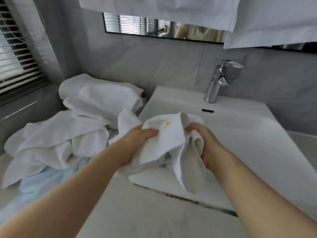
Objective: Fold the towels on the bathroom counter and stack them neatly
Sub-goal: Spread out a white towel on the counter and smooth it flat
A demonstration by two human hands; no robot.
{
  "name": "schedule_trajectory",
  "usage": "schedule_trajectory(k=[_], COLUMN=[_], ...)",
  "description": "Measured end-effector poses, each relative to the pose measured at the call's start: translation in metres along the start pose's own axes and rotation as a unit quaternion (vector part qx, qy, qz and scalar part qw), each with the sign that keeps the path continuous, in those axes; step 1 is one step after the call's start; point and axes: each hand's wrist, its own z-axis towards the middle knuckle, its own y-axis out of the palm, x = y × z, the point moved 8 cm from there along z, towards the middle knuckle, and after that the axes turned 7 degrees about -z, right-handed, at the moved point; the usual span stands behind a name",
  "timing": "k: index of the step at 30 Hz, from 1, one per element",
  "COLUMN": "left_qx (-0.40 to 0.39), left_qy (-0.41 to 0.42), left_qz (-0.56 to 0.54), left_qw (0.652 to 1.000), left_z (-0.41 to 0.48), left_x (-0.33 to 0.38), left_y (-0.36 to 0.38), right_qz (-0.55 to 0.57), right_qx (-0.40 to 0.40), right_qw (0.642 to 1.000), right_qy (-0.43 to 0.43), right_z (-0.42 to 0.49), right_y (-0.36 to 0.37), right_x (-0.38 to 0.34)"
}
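Both hands have a tight grip on one small white towel with a little yellow mark (169, 134): the left hand (137, 141) pinches its edge with fingers on top, and the right hand (204, 143) is curled round a bunched part, holding it up over the white sink (240, 127). Left of the grip, a messy heap of soft white towels (77, 121) lies on a pale blue cloth (42, 179) on the grey worktop (137, 212). I think the job has hardly begun, since no neat stack shows yet.
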Motion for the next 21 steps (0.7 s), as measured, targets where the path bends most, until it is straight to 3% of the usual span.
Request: schedule_trajectory(k=[10, 16, 21], left_qx=[0.056, 0.017, -0.039], left_qy=[0.057, 0.072, 0.086], left_qz=[-0.010, -0.015, 0.016], left_qw=[0.997, 0.997, 0.995], left_z=[-0.024, -0.034, -0.047], left_x=[-0.014, -0.015, -0.012], left_y=[0.052, 0.077, 0.107], right_qz=[0.046, 0.083, 0.128], right_qx=[0.008, 0.097, 0.156], right_qw=[0.997, 0.990, 0.973], right_qy=[-0.061, -0.051, -0.115], right_z=[-0.058, -0.084, -0.123], right_y=[-0.043, -0.073, -0.084], right_x=[0.008, 0.041, 0.044])
